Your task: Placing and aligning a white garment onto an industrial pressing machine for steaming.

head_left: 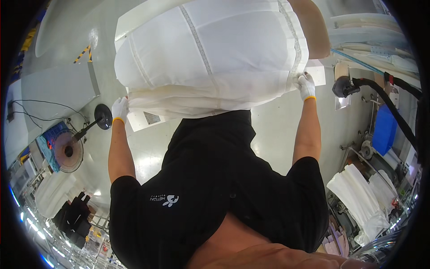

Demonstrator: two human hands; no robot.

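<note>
A large white fabric cover [242, 49] with narrow grey patterned strips lies in front of me, bulging over whatever is beneath it. Its near edge is gathered into folds close to my body. At the left end of those folds, my left hand [120, 109], in a white glove with a yellow cuff, is closed on the fabric. My right hand [305, 85], gloved the same way, pinches the cover's near right corner. A brown surface [311, 29] shows past the cover's right edge, and a white board [154, 119] sticks out underneath. What fills the cover is hidden.
To the left stand a standing fan [68, 151] and a grey table [58, 96] with loose black cables. On the right are a black hose [385, 92], a blue bin [385, 130] and draped white cloth [360, 197]. Stacked pale material [371, 38] lies at the far right.
</note>
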